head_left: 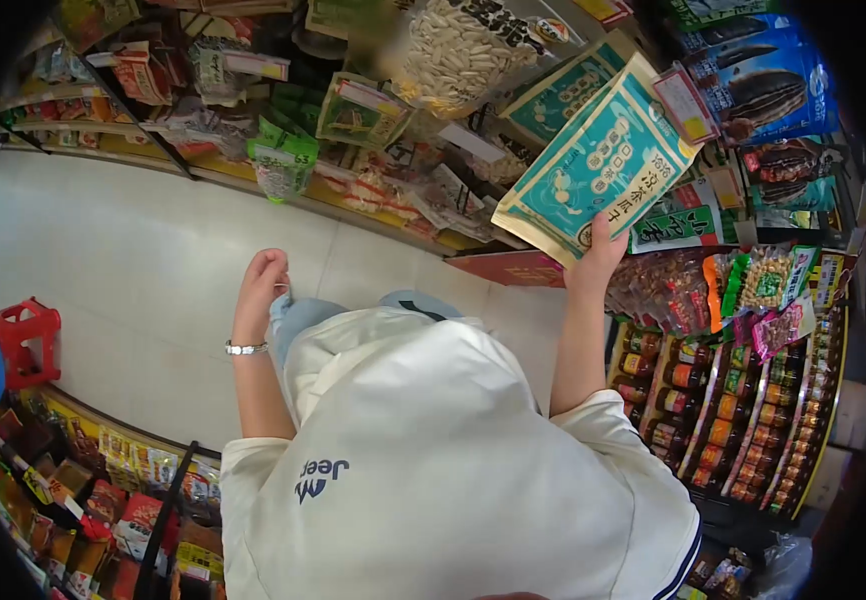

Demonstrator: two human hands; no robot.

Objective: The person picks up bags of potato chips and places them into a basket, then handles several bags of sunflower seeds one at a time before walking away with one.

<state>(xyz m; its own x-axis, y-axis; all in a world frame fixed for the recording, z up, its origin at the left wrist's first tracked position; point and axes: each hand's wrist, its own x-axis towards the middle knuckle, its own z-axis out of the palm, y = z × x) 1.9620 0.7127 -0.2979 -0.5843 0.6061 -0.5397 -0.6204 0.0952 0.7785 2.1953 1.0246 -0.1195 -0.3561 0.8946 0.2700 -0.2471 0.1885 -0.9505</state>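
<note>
My right hand grips the lower corner of a teal and cream bag of melon seeds, held up tilted in front of the shelf. Its printed front faces up toward me. Another teal bag of the same look is partly hidden behind it. My left hand hangs low over the floor beside my leg, fingers curled in, with nothing visible in them. A bracelet circles that wrist.
Snack bags hang along the far shelf, including a large bag of white seeds and a green bag. Jars line a rack at right. A red plastic stool stands left on the pale floor. Another shelf holds packets at lower left.
</note>
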